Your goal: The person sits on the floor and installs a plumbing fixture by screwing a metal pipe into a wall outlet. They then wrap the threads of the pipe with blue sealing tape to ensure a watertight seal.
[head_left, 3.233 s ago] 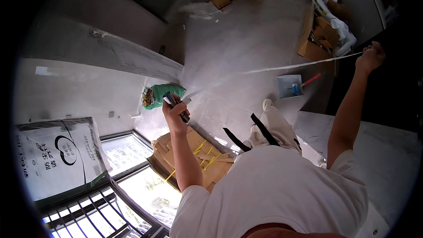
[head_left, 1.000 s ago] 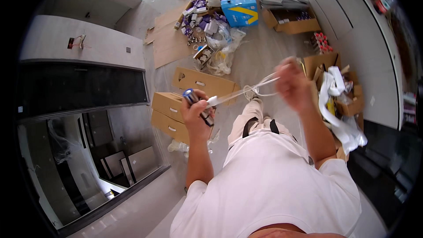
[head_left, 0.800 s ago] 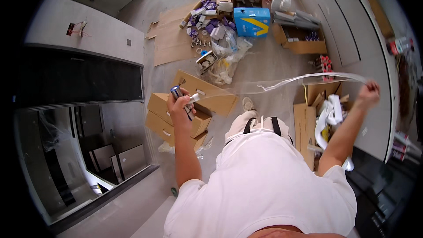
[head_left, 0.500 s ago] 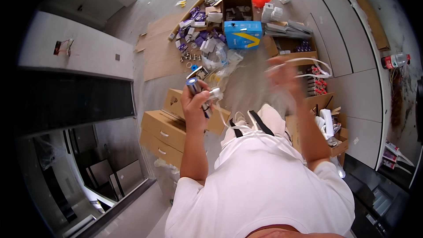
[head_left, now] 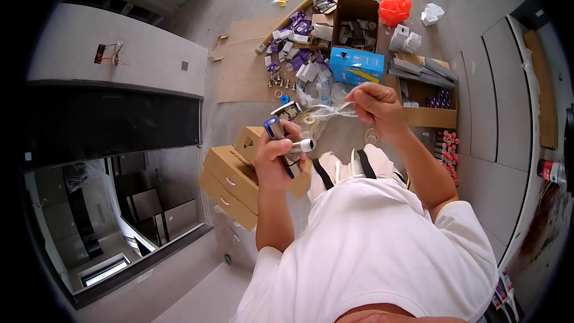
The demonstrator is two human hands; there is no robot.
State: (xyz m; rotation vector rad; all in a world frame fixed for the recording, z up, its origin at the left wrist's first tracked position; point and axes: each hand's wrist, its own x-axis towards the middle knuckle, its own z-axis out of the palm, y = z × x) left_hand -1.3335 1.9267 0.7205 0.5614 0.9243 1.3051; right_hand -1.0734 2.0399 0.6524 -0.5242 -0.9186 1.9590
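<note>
My left hand [head_left: 276, 158] is closed around a chrome tap-like fitting [head_left: 281, 137] with blue ends. A short white-covered outlet [head_left: 304, 145] sticks out of its side, toward my right hand. Held higher and to the right, my right hand [head_left: 378, 107] has its fingers pinched together. A thin whitish strip [head_left: 345, 104] seems to come from those fingertips; against the clear plastic behind, its far end cannot be made out. The two hands are apart, above my legs.
Clear plastic bags [head_left: 323, 93], a blue box [head_left: 357, 66] and small purple-and-white boxes [head_left: 299, 30] lie ahead. Brown cartons [head_left: 230, 182] stand at my left. An open carton [head_left: 433, 117] and red-tipped tubes [head_left: 447, 149] are at right.
My right hand has come in from the right and is now pinched; the white loop it held out no longer shows there. The left hand keeps the fitting, its white outlet now more visible.
</note>
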